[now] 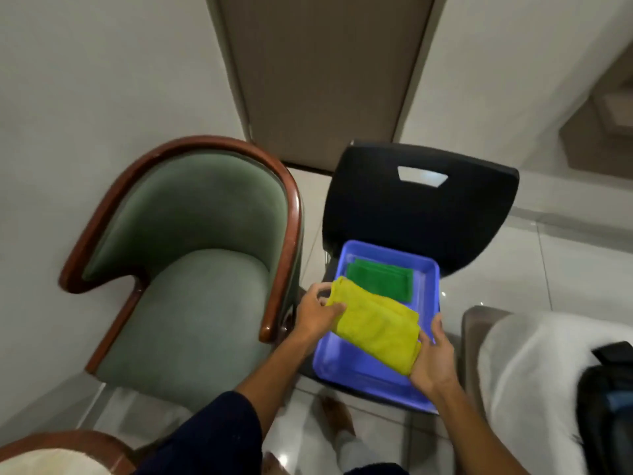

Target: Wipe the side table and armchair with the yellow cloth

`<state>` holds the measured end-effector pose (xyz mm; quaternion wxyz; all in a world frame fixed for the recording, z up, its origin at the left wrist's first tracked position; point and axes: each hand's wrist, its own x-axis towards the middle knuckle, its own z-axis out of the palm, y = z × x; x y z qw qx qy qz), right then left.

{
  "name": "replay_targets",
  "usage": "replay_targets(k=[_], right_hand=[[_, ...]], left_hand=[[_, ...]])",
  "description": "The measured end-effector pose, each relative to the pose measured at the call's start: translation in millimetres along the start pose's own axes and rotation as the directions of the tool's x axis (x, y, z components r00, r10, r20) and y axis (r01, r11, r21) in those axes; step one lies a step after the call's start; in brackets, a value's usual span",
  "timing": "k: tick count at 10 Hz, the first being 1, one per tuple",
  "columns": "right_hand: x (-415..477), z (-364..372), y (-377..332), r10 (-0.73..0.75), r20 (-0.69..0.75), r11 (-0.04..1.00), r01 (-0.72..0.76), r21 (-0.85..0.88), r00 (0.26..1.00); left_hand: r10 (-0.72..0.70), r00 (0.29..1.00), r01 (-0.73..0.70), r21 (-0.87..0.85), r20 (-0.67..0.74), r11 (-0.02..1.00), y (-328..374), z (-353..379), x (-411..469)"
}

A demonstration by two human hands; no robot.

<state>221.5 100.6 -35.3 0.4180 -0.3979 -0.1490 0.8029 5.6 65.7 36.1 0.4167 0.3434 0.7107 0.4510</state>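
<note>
1. We hold the yellow cloth (375,332), lower centre, over the blue tray (349,368): left hand (317,311) and right hand (433,363) pinch its ends.
2. Fetching step, we judge; next we carry it to the armchair (191,269), centre left.

Left hand: the left hand (317,311) grips the upper-left end of the yellow cloth (376,332).
Right hand: the right hand (433,363) pinches the cloth's lower-right end.
Cloth: folded, lying diagonally over the blue tray (356,366).
Tray: on the black chair (421,207), with a green cloth (378,279) lying flat at its far end.
Armchair: the green armchair (191,269) with a wooden rim stands just left of the black chair.
</note>
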Motion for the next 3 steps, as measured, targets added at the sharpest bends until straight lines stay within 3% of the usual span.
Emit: replay_targets(k=[1,2,3], right_hand=[[2.5,-19.8,-18.1,-0.110,-0.154,0.953,0.061,-0.297,0.982],[5.9,-88.5,-45.5,-0.180,-0.363,0.763,-0.103,-0.638,0.914],[-0.5,-148.1,-59.7,-0.237,-0.546,0.540,-0.358,-0.761,0.803]], left_hand=[[-0.067,0.997,0.065,0.035,0.044,0.997,-3.0,32.3,3.9],[-0.050,0.988,0.011,0.256,0.145,0.967,-16.4,89.6,9.4],[0.076,0.963,-0.203,0.512,0.258,0.835,-36.2,118.2,10.5]])
